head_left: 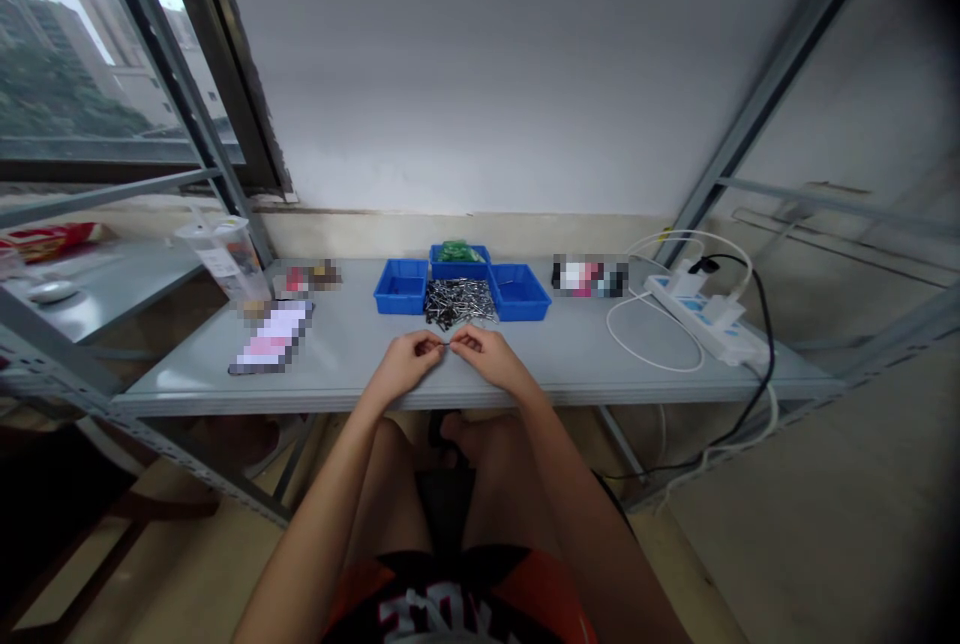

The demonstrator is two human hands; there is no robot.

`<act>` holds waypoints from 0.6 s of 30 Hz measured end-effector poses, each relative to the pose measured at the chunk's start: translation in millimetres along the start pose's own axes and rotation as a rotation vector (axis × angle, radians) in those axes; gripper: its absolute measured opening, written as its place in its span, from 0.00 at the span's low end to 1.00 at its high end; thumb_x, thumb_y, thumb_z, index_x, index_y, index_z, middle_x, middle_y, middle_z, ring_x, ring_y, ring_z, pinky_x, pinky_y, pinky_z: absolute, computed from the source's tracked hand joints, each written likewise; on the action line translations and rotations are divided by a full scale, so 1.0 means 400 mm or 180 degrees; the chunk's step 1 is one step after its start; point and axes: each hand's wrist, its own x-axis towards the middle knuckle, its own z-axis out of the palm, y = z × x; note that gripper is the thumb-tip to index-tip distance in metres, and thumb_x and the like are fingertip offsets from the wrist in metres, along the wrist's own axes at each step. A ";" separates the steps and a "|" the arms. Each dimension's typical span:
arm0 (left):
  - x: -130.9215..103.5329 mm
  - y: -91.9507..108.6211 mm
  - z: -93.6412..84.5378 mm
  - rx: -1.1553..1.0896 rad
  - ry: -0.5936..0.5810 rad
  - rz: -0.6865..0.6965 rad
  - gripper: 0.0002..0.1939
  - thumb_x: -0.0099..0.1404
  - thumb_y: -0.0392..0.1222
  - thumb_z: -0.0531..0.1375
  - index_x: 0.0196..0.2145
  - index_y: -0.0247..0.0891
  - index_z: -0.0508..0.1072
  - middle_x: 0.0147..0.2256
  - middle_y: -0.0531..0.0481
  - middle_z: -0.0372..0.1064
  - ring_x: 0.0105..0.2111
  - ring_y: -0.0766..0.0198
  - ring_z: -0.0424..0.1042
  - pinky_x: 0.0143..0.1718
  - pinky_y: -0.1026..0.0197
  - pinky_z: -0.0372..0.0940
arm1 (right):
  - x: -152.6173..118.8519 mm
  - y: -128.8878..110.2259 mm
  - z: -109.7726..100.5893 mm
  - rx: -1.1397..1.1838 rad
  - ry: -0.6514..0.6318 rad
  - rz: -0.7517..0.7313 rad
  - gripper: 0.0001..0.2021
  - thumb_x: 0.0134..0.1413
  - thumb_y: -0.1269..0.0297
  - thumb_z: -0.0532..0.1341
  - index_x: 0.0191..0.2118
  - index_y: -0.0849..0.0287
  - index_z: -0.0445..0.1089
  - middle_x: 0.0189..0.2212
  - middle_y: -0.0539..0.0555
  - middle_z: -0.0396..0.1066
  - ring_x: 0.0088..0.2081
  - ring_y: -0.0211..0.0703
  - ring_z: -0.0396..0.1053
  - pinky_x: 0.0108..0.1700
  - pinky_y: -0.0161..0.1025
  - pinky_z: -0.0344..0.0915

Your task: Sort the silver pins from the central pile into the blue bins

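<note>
Above the front part of the grey table, my left hand (pixel 415 358) and my right hand (pixel 481 352) meet fingertip to fingertip. Both are pinched on a small, thin dark piece (pixel 447 344) between them, too small to identify. Just beyond my hands lies a heap of small metal pieces (pixel 461 302). A blue tray (pixel 402 306) stands left of the heap, and another blue tray (pixel 525 308) stands right of it with a thin piece inside. Behind the heap, a third blue tray (pixel 436 267) holds green items (pixel 459 252).
A phone (pixel 274 336) and a clear plastic container (pixel 227 259) are at the left. Toward the right are blurred small items (pixel 589 277), a white cable (pixel 652 364) and a power strip (pixel 709 321) with plugs. Grey metal posts frame the table (pixel 187 374).
</note>
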 end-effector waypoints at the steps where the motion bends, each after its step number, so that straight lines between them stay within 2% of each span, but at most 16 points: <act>1: 0.000 0.000 0.000 0.0006 0.0011 -0.0020 0.12 0.59 0.43 0.55 0.34 0.33 0.74 0.30 0.48 0.73 0.30 0.63 0.69 0.33 0.64 0.62 | 0.000 0.000 0.000 -0.0013 -0.0007 0.0003 0.06 0.55 0.63 0.58 0.35 0.59 0.69 0.31 0.51 0.72 0.34 0.38 0.69 0.38 0.36 0.63; 18: 0.001 0.003 -0.001 0.0022 0.0164 -0.0142 0.12 0.58 0.42 0.55 0.32 0.33 0.75 0.30 0.48 0.74 0.30 0.62 0.69 0.34 0.63 0.62 | 0.004 -0.008 0.001 -0.0170 0.0015 0.0087 0.06 0.55 0.64 0.58 0.34 0.59 0.71 0.31 0.51 0.73 0.32 0.38 0.68 0.37 0.35 0.63</act>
